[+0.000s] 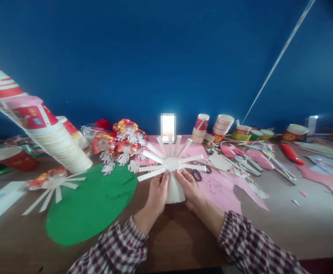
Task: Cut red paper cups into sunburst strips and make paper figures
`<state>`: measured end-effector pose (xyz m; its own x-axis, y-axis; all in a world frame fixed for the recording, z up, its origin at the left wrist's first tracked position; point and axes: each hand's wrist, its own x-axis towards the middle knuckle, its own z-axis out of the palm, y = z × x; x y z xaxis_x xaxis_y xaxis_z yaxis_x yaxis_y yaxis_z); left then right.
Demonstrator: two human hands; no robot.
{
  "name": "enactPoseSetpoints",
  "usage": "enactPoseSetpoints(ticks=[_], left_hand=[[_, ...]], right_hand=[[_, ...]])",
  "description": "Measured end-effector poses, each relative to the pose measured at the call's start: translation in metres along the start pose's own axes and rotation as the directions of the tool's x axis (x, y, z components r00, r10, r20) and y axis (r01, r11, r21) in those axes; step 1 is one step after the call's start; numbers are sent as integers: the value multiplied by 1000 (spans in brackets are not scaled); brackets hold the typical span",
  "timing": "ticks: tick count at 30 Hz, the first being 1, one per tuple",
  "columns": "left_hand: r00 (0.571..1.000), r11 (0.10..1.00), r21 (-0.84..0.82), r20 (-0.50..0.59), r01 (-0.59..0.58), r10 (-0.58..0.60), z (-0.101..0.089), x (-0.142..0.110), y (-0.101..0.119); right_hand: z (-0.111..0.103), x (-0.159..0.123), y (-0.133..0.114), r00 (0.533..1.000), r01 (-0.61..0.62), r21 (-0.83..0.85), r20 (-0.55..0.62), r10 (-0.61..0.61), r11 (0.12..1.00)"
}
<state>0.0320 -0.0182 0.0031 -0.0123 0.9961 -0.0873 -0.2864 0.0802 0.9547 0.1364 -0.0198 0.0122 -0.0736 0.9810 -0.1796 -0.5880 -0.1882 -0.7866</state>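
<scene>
A white paper cup cut into strips (pixel 172 164) is between my two hands, over the middle of the table. Its strips fan outward like rays from a round centre, and a wider uncut white part hangs below between my palms. My left hand (pixel 157 191) grips it from the left, thumb near the centre. On the other side my right hand (pixel 189 187) closes around it, its thumb also up by the centre. Fingers behind the cup are hidden. Pink paper (pixel 219 192) lies just right of my right hand, with dark-handled scissors (pixel 197 175) on it.
Green paper (pixel 92 213) lies to the left, beside another cut-strip cup (pixel 52 184). A tall leaning stack of paper cups (pixel 60 142) stands at far left. Decorated paper figures (pixel 128 133) and more cup stacks (pixel 223 125) line the back. Sticks and scraps (pixel 246 163) cover the right.
</scene>
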Motion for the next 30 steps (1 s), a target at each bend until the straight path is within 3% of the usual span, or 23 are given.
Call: enactPoseSetpoints(ticks=[4, 7, 11, 18, 21, 24, 27, 30], left_hand=[[995, 990, -104, -7, 98, -99, 2, -1, 3], [986, 987, -107, -100, 120, -130, 3, -3, 4], [977, 997, -28, -200, 70, -74, 4, -5, 10], [980, 980, -175, -155, 94, -121, -1, 0, 8], [962, 959, -226, -171, 173, -213, -3, 2, 8], [948, 935, -240, -119, 262, -296, -3, 4, 8], [961, 936, -240, -33, 258, -274, -3, 4, 6], [974, 950, -228, -28, 212, -224, -4, 6, 3]], right_hand=[[-1, 1, -3, 999, 1, -9, -35, -1, 1000], [-2, 3, -2, 999, 12, -61, -41, -15, 998], [-2, 2, 3, 998, 43, -165, -27, -48, 985], [-2, -1, 7, 992, 123, -287, 34, -119, 950], [-2, -1, 7, 986, 169, -369, 56, -159, 914], [-2, -1, 7, 985, 167, -358, 24, -169, 919], [-2, 0, 7, 988, 142, -282, -10, -151, 949], [-3, 1, 7, 992, 116, -242, -17, -123, 963]])
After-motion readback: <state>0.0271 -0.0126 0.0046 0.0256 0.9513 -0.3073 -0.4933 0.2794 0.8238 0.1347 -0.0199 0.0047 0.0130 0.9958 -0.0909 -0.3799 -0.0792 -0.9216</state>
